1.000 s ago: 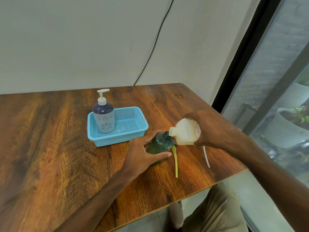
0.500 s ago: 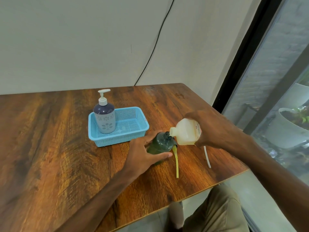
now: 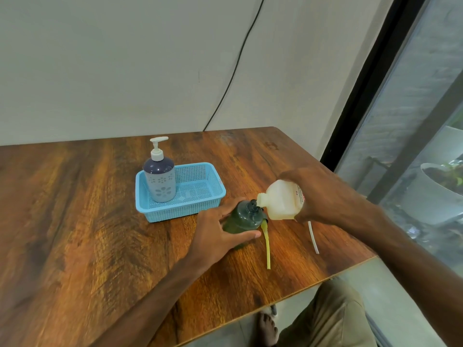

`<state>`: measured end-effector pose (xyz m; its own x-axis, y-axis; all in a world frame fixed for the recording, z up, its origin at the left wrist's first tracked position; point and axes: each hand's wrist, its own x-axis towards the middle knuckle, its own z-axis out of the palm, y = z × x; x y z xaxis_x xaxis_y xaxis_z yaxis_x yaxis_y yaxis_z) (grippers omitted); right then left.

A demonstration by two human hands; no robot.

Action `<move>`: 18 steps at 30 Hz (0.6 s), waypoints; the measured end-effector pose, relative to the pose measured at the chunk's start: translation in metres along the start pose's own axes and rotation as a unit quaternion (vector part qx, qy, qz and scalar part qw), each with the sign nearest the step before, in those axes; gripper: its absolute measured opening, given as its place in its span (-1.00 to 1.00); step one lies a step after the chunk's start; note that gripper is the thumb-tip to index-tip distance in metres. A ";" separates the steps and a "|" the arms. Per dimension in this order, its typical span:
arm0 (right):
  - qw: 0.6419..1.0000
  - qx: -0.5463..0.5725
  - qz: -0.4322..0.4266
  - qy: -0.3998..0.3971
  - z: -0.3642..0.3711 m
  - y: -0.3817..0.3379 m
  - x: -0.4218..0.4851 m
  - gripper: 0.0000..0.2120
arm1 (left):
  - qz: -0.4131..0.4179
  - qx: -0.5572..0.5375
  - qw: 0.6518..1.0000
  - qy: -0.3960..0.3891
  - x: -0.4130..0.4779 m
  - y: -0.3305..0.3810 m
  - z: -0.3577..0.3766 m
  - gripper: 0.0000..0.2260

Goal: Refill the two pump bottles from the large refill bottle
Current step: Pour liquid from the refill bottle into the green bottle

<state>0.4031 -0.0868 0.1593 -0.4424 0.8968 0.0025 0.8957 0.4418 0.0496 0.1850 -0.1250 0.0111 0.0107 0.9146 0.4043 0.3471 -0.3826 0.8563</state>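
A dark green pump bottle (image 3: 244,216) stands uncapped on the wooden table (image 3: 87,234), and my left hand (image 3: 218,236) grips its body. My right hand (image 3: 315,194) holds the cream refill bottle (image 3: 280,202) tipped on its side, its open mouth touching the green bottle's neck. A purple and white pump bottle (image 3: 159,176) with its white pump on stands in the left end of a blue basket (image 3: 200,204). Beside the green bottle lies its pump with a yellow-green tube (image 3: 266,244).
A white tube (image 3: 313,236) lies on the table under my right wrist, near the front right edge. A black cable (image 3: 233,71) runs down the wall behind. White plant pots (image 3: 433,196) stand beyond the glass at right.
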 end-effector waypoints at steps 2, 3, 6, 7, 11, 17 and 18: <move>1.000 0.002 0.001 -0.002 -0.001 -0.001 0.000 -0.17 | 0.002 -0.001 1.000 0.001 0.000 0.000 0.000 -0.37; 1.000 0.000 0.001 -0.003 -0.002 -0.001 0.000 -0.17 | 0.003 -0.001 1.000 0.001 0.000 0.000 0.000 -0.37; 1.000 -0.015 -0.002 0.004 -0.004 -0.004 -0.001 -0.17 | 0.004 -0.001 1.000 -0.001 0.000 0.000 0.000 -0.38; 1.000 -0.018 -0.002 0.005 -0.005 -0.005 -0.001 -0.16 | 0.005 -0.001 1.000 0.000 0.000 0.000 0.000 -0.38; 1.000 -0.011 -0.002 0.004 -0.002 -0.003 0.000 -0.16 | 0.008 -0.001 1.000 0.001 -0.001 0.003 -0.001 -0.39; 1.000 -0.007 -0.002 0.013 0.001 0.000 0.001 -0.15 | 0.011 -0.002 1.000 0.007 0.000 0.002 0.000 -0.37; 1.000 -0.008 -0.002 0.015 0.002 0.000 0.001 -0.15 | 0.010 -0.003 1.000 0.009 0.000 0.001 0.000 -0.36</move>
<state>0.4022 -0.0858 0.1577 -0.4475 0.8937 0.0318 0.8931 0.4449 0.0661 0.1854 -0.1253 0.0120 0.0012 0.9047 0.4260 0.3422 -0.4007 0.8499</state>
